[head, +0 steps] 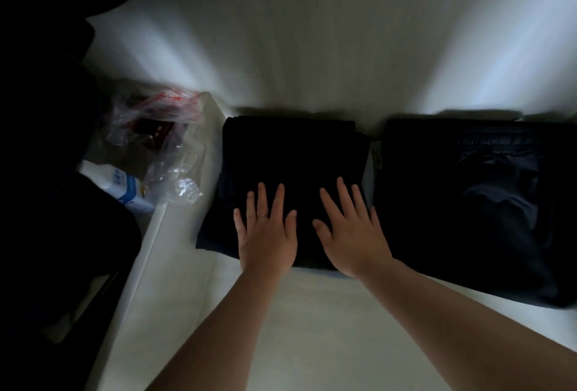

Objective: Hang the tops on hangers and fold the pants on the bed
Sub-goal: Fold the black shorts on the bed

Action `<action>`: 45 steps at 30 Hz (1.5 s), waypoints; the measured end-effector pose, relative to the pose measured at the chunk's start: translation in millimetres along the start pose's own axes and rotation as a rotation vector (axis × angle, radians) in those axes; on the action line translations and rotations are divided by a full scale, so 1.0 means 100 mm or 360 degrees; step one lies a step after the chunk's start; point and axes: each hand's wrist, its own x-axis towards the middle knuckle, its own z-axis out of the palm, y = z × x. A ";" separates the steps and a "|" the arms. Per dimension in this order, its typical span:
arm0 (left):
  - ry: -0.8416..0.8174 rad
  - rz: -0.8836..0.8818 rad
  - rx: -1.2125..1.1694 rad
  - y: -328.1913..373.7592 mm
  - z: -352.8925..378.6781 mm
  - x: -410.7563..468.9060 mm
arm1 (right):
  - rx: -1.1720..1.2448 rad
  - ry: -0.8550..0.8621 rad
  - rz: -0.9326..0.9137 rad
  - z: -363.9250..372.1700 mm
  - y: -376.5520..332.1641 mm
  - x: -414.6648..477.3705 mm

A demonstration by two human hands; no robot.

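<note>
Folding looks nearly finished: my left hand (266, 236) and right hand (351, 232) lie flat, fingers straight, pressing the folded pants (290, 153) on the bed (312, 31); right of them lies a second folded pair (468, 203). The hanging part I cannot judge.

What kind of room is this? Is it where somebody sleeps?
Probably a bedroom. The left hand and right hand press flat on folded dark pants on a white bed; folded drawstring pants lie beside them.
</note>
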 end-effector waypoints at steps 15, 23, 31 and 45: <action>-0.0432 0.0118 -0.0191 0.16 0.01 -2.11 | -0.0083 -0.0412 0.0212 0.02 0.51 -2.09; -0.0548 0.0180 -0.0094 0.30 -0.15 -3.03 | -0.0257 -0.0346 0.0209 -0.25 0.65 -3.10; -0.0276 0.0078 -0.0310 0.56 -0.41 -3.81 | -0.0047 -0.0320 -0.0040 -0.61 0.71 -3.65; 0.0012 -0.0811 -0.1063 0.71 -0.34 -5.96 | 0.0259 -0.0696 -0.0842 -0.64 0.29 -4.58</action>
